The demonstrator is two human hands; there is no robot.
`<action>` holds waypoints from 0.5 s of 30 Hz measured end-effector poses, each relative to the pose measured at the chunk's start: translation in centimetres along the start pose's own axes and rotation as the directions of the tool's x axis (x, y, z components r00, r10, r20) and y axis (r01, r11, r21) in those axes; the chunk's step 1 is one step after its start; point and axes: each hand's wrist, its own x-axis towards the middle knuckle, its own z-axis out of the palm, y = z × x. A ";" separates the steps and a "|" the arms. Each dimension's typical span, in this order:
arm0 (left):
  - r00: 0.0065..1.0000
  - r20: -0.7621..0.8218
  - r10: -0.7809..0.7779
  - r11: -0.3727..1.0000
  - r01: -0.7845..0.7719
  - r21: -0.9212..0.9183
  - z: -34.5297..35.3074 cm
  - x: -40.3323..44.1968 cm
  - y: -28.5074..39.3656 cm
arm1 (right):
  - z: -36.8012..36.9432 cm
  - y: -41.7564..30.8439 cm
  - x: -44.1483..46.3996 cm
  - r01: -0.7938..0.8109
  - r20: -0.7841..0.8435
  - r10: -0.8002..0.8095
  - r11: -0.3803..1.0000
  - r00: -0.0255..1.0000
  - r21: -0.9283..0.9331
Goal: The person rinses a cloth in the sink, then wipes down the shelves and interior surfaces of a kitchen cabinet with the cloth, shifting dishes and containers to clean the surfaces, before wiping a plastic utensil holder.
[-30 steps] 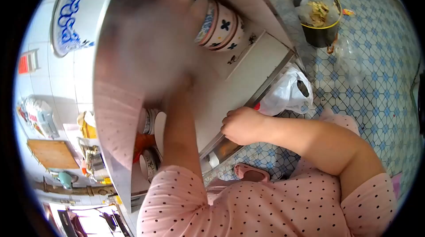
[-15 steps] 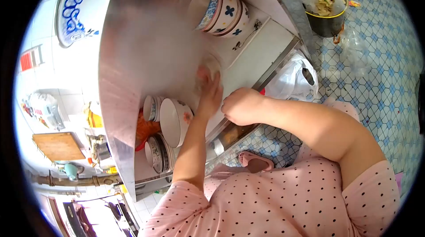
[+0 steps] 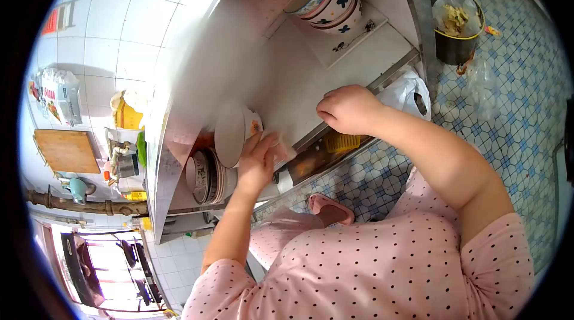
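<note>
- The stack of bowls [image 3: 338,6] stands on the shelf [image 3: 296,101], toward its right end.
- The large bowl [image 3: 229,139] stands on the shelf's left part.
- The dish stack [image 3: 210,177] is at the shelf's left end.
- The left hand [image 3: 258,158] is at the shelf's left part, by its front edge.
- The right hand [image 3: 350,107] is at the shelf's front edge, nearer the middle.
- The bin [image 3: 452,51] stands right of the shelf.
- The cutting board [image 3: 67,151] is left of the shelf.

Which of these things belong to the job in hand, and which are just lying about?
Probably the job:
what looks like a cloth
left hand holding it
cabinet shelf

Probably just lying about:
bin
white plastic bag
wooden board
</note>
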 end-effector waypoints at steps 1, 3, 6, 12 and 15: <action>0.995 -0.077 0.057 0.998 -0.053 0.042 1.7 0.6 0.4 | 0.2 0.1 -0.1 -0.007 -0.004 0.007 1.000 1.000 -0.003; 0.987 0.121 0.107 0.988 -0.092 -0.122 5.7 2.4 1.9 | 0.3 0.3 -0.2 -0.017 -0.004 0.017 1.000 1.000 -0.004; 0.969 0.194 0.151 0.987 -0.137 -0.085 9.8 5.1 3.8 | 0.4 0.7 0.0 -0.036 -0.002 0.036 0.999 0.999 -0.004; 0.960 0.212 -0.181 0.976 0.202 -0.082 6.7 -3.4 -2.2 | 0.4 1.1 0.0 -0.053 -0.022 0.053 0.999 0.998 0.003; 0.834 0.394 -0.387 0.921 0.330 0.207 3.8 -12.0 -8.5 | 0.4 1.3 -0.2 -0.035 -0.011 0.035 0.999 0.999 0.016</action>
